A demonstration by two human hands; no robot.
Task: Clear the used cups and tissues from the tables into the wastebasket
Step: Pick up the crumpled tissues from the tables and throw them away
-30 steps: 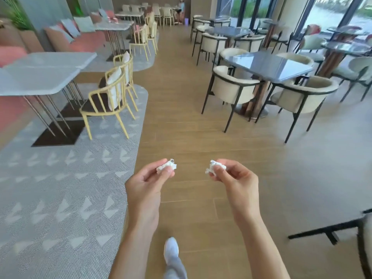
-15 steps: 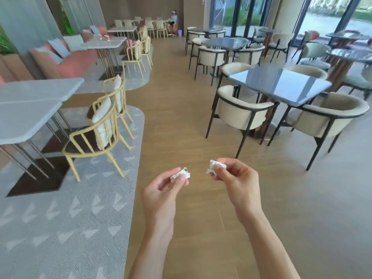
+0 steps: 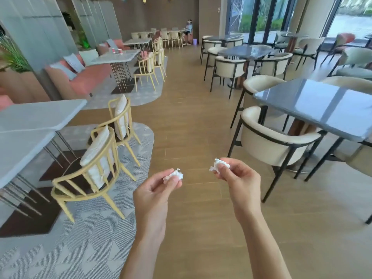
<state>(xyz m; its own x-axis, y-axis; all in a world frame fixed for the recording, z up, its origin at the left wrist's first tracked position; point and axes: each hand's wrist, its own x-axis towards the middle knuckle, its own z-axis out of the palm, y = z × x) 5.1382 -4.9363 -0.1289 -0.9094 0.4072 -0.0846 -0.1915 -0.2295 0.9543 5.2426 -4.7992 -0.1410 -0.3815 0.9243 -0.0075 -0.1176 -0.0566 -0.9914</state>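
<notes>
My left hand (image 3: 155, 190) pinches a small crumpled white tissue (image 3: 174, 175) between thumb and fingertips. My right hand (image 3: 239, 178) pinches a second crumpled white tissue (image 3: 218, 164) the same way. Both hands are held out in front of me above the wooden floor, about a hand's width apart. On a far light table (image 3: 114, 57) by the pink sofa stand red cups (image 3: 116, 50). A small lilac wastebasket (image 3: 194, 41) stands on the floor at the far end of the aisle.
A wooden aisle (image 3: 187, 109) runs ahead between yellow-framed chairs (image 3: 94, 170) and light tables (image 3: 30, 121) on the left and cream armchairs (image 3: 269, 141) around dark tables (image 3: 322, 105) on the right. A person (image 3: 189, 30) sits at the far end.
The view has moved forward along the aisle and tilted up. Chairs and tables have drawn nearer. Both hands keep pinching their tissues, and the left hand has come closer to the right.
</notes>
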